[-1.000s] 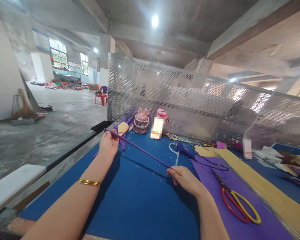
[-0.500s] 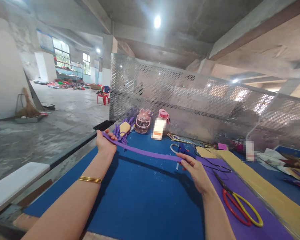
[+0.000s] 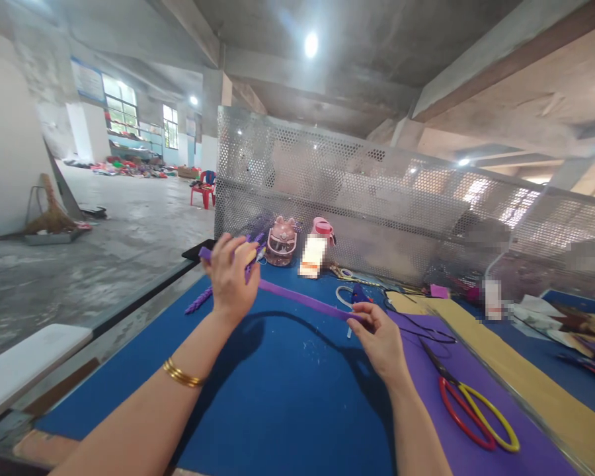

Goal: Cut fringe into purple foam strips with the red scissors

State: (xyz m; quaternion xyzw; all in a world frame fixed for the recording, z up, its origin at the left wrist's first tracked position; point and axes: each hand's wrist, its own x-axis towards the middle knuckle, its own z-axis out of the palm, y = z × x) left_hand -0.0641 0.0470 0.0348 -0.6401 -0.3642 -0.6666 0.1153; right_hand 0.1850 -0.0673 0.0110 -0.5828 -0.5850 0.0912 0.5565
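Observation:
A narrow purple strip (image 3: 302, 299) stretches above the blue tabletop (image 3: 287, 403), held between my two hands. My left hand (image 3: 232, 274) is closed around it near its left end, which pokes out past the fingers. My right hand (image 3: 379, 340) pinches the other end between thumb and fingers. Behind my left hand lie purple twisted pieces (image 3: 198, 301), partly covered by it. Just beyond my right hand is a blue glue gun (image 3: 361, 295), its nozzle side hidden. Scissors (image 3: 469, 403) with one red and one yellow handle rest on a purple sheet (image 3: 515, 436) at the right.
A pink cat-eared item (image 3: 282, 241) and a pink bottle (image 3: 324, 227) stand at the back before a perforated metal screen (image 3: 377, 192). Yellow sheet material (image 3: 506, 354) runs along the right. A white bench end (image 3: 30, 370) is at left. A black cable (image 3: 429, 334) crosses the purple sheet.
My left hand has moved right and slightly up along the strip, turning its back toward me, and the strip's left end now sticks out. My right hand keeps its pinch.

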